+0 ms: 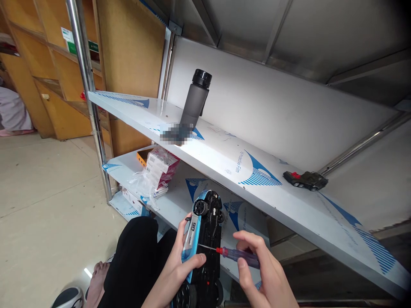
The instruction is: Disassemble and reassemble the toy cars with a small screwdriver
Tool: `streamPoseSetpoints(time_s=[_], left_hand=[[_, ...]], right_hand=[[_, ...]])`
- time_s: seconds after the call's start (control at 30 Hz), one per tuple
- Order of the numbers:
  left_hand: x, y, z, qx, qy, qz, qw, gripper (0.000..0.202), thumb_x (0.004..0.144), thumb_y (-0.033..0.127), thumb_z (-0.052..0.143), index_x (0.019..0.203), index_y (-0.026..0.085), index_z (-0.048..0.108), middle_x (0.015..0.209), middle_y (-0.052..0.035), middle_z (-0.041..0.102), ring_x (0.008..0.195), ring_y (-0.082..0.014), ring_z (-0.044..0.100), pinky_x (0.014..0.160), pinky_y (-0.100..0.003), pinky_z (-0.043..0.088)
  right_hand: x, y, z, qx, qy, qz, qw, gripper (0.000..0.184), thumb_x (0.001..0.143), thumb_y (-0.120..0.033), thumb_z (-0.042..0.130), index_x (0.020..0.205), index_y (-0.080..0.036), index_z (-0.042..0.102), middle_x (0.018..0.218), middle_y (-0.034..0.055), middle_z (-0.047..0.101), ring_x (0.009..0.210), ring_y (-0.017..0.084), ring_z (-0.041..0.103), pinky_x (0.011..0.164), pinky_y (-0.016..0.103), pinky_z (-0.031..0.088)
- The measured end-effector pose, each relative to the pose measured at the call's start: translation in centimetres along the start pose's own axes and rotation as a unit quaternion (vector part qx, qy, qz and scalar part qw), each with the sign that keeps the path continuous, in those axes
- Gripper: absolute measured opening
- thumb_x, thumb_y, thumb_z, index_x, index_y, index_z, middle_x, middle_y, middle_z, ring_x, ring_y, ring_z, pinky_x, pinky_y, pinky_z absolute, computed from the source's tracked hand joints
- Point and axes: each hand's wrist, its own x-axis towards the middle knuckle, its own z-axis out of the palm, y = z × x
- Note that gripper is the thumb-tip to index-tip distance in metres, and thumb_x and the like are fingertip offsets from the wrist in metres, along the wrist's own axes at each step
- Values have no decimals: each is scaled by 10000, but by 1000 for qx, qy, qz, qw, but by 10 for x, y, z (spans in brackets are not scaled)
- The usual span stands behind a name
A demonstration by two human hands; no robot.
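My left hand point(180, 267) grips a blue toy car point(205, 239) turned on its side, so its black underside faces right. My right hand point(261, 267) pinches a small screwdriver point(236, 254) with a purple handle and red collar. Its thin shaft points left and its tip touches the car's underside. Both hands work low in the view, above my knee in black trousers point(135, 261).
A white metal shelf point(224, 158) carries a grey water bottle point(195, 100) and a small dark toy car point(305, 179). On the lower shelf lie stacked boxes point(160, 169) and plastic bags. A steel post point(86, 85) stands left, with tiled floor and wooden shelving beyond.
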Motion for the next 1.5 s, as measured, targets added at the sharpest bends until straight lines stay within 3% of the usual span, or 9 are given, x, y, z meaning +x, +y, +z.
streamPoseSetpoints(time_s=[0.27,0.43,0.73,0.83,0.97,1.13,1.27,1.37,1.5], left_hand=[[1,1,1,10,2,4,1000,968,920,347,767,1710,398,210,1800,-38,303,1647,-355,276,1303,-440,225],[-3,5,3,5,6,8,1000,969,913,357,772,1707,396,218,1802,-34,304,1653,-359,263,1301,-433,232],[-2,6,0,14,7,-3,1000,990,916,405,780,1710,408,189,1809,-33,279,1660,-351,245,1315,-447,199],[-1,6,1,27,1,8,1000,973,920,402,780,1704,404,205,1807,-30,286,1658,-331,253,1314,-432,200],[-1,5,1,22,0,3,1000,995,934,396,765,1719,394,154,1835,-21,205,1679,-320,192,1312,-425,212],[-2,6,2,34,-1,13,999,976,920,412,784,1706,384,206,1782,-57,333,1628,-354,318,1301,-437,234],[-2,6,3,24,5,10,1000,973,925,385,772,1710,385,198,1787,-57,330,1632,-357,313,1294,-444,248],[-3,6,4,25,8,20,999,968,917,365,781,1704,376,219,1768,-62,372,1618,-368,342,1291,-446,252],[-2,5,0,29,11,24,999,945,930,344,758,1703,374,216,1781,-51,345,1625,-350,328,1295,-433,238]], right_hand=[[-2,6,2,-7,-8,-33,999,273,1131,-358,473,1282,-289,689,995,38,802,829,190,796,724,230,619],[-3,4,2,1,-13,2,1000,286,1143,-382,443,1228,-286,698,967,30,795,813,186,788,706,234,607],[-6,8,2,14,-24,-17,999,246,1112,-360,494,1273,-304,670,917,-1,772,744,169,764,671,222,595],[-5,5,-1,12,-27,16,999,249,1131,-383,480,1247,-306,687,876,-9,750,694,153,738,687,211,596],[-5,-1,0,21,-13,33,999,291,1134,-430,457,1233,-282,686,884,15,737,757,178,737,713,235,596],[-6,-3,2,38,-2,55,998,294,1145,-414,448,1177,-284,710,933,30,756,777,176,735,735,231,594],[-7,-1,3,45,-10,60,997,291,1130,-451,474,1228,-279,689,875,19,728,744,183,724,714,243,596],[-8,1,5,29,-5,89,996,304,1141,-453,449,1148,-281,699,872,20,736,757,179,739,706,230,588],[-8,5,5,23,-14,50,998,254,1122,-410,482,1215,-287,684,869,4,730,754,180,729,703,235,582]])
